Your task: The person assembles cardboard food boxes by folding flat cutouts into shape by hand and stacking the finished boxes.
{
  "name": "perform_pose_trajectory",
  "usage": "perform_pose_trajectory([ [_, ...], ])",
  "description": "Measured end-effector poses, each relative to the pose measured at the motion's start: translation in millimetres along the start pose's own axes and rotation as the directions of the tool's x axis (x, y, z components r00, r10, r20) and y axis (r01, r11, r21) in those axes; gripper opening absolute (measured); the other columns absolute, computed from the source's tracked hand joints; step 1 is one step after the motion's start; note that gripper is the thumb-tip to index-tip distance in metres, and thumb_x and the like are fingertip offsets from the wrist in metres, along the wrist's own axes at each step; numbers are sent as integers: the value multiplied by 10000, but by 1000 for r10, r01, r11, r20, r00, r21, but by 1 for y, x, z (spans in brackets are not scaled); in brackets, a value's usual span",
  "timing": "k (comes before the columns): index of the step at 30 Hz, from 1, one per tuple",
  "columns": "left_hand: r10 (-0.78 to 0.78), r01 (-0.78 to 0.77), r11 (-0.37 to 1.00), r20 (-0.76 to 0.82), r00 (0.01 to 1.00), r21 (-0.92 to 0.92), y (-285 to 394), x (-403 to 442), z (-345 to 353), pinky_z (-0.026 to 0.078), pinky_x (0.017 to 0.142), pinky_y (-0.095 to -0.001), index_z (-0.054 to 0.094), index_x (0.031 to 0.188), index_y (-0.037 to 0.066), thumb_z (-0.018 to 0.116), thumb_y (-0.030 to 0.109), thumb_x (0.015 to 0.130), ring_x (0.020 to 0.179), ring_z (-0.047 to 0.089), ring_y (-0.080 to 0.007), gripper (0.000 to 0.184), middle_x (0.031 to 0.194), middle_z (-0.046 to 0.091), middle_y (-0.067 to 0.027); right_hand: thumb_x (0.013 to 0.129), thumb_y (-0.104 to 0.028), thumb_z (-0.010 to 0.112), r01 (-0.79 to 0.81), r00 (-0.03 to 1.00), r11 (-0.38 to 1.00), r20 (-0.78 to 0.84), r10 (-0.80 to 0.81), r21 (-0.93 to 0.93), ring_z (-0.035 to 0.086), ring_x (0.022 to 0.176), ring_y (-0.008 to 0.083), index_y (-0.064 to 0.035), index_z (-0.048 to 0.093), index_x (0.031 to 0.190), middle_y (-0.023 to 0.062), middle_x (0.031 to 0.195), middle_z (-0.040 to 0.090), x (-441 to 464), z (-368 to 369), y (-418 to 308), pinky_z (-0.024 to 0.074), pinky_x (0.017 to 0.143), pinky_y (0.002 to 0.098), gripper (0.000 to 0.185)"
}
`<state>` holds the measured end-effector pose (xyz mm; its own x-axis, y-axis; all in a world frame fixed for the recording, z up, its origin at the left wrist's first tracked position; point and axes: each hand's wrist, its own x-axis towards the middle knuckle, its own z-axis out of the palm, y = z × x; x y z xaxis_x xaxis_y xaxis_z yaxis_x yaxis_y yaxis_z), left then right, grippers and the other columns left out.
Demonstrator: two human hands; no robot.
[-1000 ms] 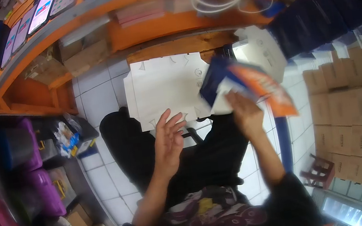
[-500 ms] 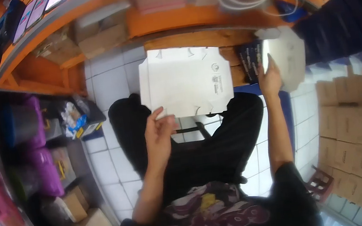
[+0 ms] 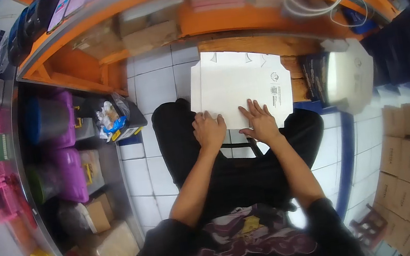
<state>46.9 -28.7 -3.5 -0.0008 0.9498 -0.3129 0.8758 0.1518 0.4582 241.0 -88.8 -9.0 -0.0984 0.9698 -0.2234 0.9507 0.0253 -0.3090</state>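
Observation:
A flat white cardboard sheet with cut tabs and small printed marks lies over the front of my lap. My left hand rests on its near left edge, fingers bent over the card; whether it grips the edge is hard to make out. My right hand lies on the near edge further right, fingers spread and nothing held. To the right, another white cardboard piece stands beside a row of dark items.
An orange shelf unit runs across the front, with white cables above. Purple-lidded bins and a small bin of wrappers are at left. Brown boxes are stacked at right.
The orange and blue item has left my right hand, which has moved from the right-hand card stack onto the white sheet. My left hand has come down onto the sheet. The view has shifted left.

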Motion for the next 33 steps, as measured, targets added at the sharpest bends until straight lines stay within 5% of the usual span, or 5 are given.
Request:
perform_pose_trajectory([
  [11,59,-55,998,-147,987,30,-4,11,2,514,905,-519,519,1422,4,668,338,934,1064,646,-388,610,1152,667,-222,812,-458,802,-14,1000,999,20,13,40,304,1515,380,-197,428,1547,221,1626,324,-2,-1,-1,279,1212,572,864],
  [17,27,-72,798,-84,996,-599,2,8,-37,541,728,-376,561,1334,27,648,112,951,766,705,-254,401,779,690,-136,873,-545,713,28,999,994,-22,-26,107,368,1476,404,-198,485,1513,244,1579,398,-1,-1,17,291,1208,559,763],
  [24,91,239,418,302,949,-876,-28,26,-44,513,690,-289,637,1192,40,622,69,969,798,642,-132,225,913,690,-52,961,-480,647,151,984,963,-130,-124,224,474,1404,373,-181,613,1403,184,1485,541,-11,-27,21,359,1177,497,534],
  [29,204,300,283,363,909,-911,-22,17,-71,567,766,-288,615,1196,28,594,87,996,844,660,-121,209,1004,680,-58,980,-277,688,-94,986,655,-21,166,750,697,931,272,-50,758,1126,139,994,760,-9,-21,39,530,858,366,279],
  [33,368,-187,504,14,930,-843,-10,8,-67,547,761,-294,681,1109,39,715,105,942,874,646,-137,183,1068,642,-81,1026,-267,657,-158,984,397,108,144,904,489,664,55,-3,746,985,-58,730,589,-6,-56,40,417,616,218,281],
])
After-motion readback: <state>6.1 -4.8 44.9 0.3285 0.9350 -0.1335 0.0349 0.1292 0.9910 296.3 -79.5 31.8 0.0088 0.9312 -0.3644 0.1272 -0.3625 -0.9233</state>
